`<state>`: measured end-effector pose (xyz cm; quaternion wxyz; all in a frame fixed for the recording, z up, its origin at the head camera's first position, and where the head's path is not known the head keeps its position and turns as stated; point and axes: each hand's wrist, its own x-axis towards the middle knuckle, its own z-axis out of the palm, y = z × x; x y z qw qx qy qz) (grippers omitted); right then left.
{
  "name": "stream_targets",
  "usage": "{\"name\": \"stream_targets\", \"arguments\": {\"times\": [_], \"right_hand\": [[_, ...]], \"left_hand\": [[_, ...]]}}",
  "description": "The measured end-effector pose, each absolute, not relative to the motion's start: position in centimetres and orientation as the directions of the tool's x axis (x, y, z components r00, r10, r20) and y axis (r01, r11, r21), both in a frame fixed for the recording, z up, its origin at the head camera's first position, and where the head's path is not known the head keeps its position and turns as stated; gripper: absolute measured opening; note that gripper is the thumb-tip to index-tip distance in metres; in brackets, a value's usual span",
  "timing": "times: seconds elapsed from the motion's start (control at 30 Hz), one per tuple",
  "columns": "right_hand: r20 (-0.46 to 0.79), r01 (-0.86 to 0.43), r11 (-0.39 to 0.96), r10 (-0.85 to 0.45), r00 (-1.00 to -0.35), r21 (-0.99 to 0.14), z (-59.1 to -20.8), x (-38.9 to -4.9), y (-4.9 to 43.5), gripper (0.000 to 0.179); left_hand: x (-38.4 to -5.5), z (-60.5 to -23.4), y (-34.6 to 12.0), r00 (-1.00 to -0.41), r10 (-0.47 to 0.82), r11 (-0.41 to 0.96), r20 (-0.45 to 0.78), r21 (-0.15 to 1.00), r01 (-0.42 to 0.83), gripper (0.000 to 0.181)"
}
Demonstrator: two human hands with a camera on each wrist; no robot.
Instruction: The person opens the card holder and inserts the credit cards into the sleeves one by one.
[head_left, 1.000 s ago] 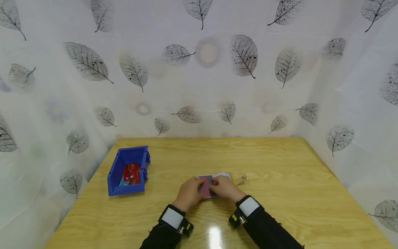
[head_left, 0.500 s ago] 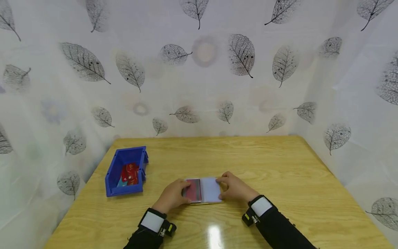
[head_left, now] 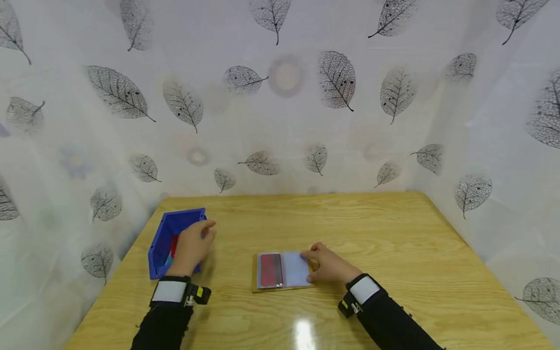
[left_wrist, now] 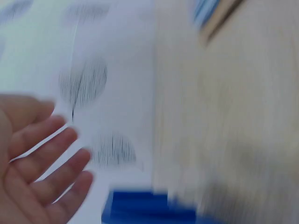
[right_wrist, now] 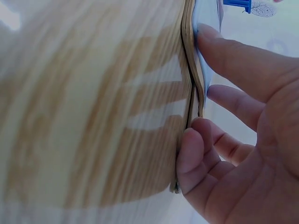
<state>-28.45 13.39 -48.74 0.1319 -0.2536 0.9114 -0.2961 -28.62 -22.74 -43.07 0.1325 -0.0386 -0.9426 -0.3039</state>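
Note:
An opened card holder (head_left: 290, 269) with a tan cover lies on the table; a red card (head_left: 269, 270) shows in its left-hand pocket, and its right page is white. My right hand (head_left: 330, 265) grips the holder's right edge; in the right wrist view, thumb and forefinger lie on the page while other fingers curl at the cover edge (right_wrist: 189, 60). My left hand (head_left: 191, 248) is over the blue bin (head_left: 158, 243), fingers loosely bent and nothing in them, as the left wrist view also shows. Red cards (head_left: 174, 244) in the bin are mostly hidden behind this hand.
The wooden table (head_left: 372, 223) extends to both sides and behind the card holder. A leaf-patterned curtain (head_left: 284, 121) hangs at the back and sides of the table. The blue bin stands near the table's left edge.
The card holder, earlier between both hands, has been spread flat. My left hand has let go of its left side and moved left over the blue bin; my right hand stays at the right edge.

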Motion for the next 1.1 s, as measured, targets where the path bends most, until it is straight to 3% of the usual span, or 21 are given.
{"name": "stream_targets", "arguments": {"times": [0.13, 0.27, 0.57, 0.93, 1.1], "right_hand": [[-0.083, -0.388, 0.681, -0.549, -0.832, -0.621, -48.7, -28.4, 13.4, 0.066], [-0.082, -0.382, 0.672, -0.550, -0.831, -0.635, -48.8, -28.4, 13.4, 0.065], [-0.073, -0.385, 0.683, -0.539, -0.839, -0.620, -49.6, -28.5, 13.8, 0.065], [-0.080, -0.384, 0.678, -0.546, -0.834, -0.626, -49.5, -28.5, 13.8, 0.064], [-0.077, -0.394, 0.679, -0.552, -0.830, -0.620, -49.6, -28.5, 13.9, 0.064]], "left_hand": [[-29.5, -43.1, -26.5, -0.946, -0.192, 0.827, 0.260, 0.562, -0.014, 0.029], [-30.1, -44.7, -29.1, -0.971, -0.209, 0.859, 0.113, 0.497, -0.127, 0.034], [-31.2, -48.4, -30.0, -0.988, -0.154, 0.905, -0.008, 0.401, -0.144, 0.041], [-31.4, -48.2, -29.2, -0.981, -0.191, 0.932, 0.042, 0.321, -0.168, 0.011], [-31.3, -48.0, -29.2, -0.973, -0.226, 0.923, 0.039, 0.326, -0.202, 0.020]]}}
